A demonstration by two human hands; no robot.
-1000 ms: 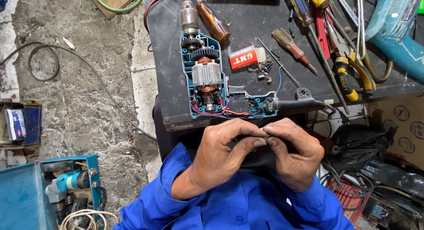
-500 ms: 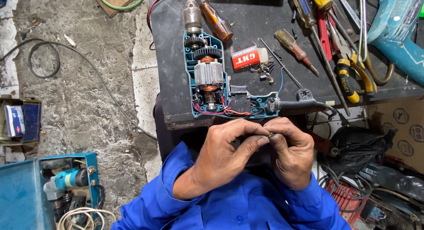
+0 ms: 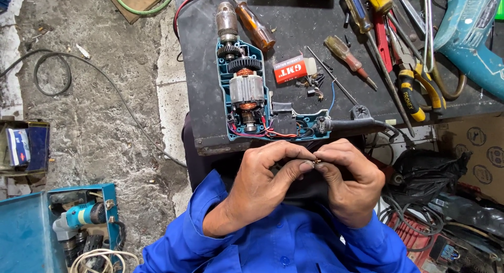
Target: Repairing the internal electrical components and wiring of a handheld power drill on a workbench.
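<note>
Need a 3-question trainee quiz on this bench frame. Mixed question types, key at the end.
1. True or false: the opened drill lies on the dark workbench with its motor exposed.
2. What do the left hand and right hand pinch between them? A) a small metal part B) a hammer C) a cable
3. Fill in: the small red box lies to the ____ of the drill in the head view.

Key: 1 true; 2 A; 3 right

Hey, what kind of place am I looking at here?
Probably a small power-tool repair workshop: an opened teal electric drill with exposed motor lies on a dark metal workbench, beside scattered screwdrivers and yellow-handled pliers, over a rough concrete floor.
</note>
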